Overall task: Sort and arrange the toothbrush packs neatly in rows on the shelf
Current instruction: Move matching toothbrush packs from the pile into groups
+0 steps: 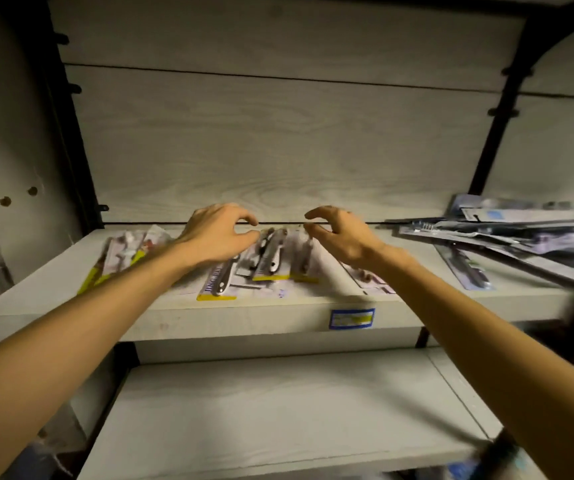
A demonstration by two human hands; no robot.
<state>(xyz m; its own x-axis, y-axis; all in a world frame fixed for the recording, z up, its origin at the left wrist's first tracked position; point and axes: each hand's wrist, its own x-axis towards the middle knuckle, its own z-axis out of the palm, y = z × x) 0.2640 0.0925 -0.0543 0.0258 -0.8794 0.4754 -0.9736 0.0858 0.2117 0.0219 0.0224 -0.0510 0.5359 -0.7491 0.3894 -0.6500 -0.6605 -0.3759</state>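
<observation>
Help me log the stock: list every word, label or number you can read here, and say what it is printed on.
"JING..." in blue letters up the left edge of the yellow-edged pack below the left hand; the rest is cut off and blurred.
Blue-bordered shelf label on the shelf's front edge: print too small and blurred to read.
Pile of packs at right: print blurred, unreadable.

Yellow-edged toothbrush packs (268, 258) flat in row on shelf (181, 306); loose pile (521, 237) right
</observation>
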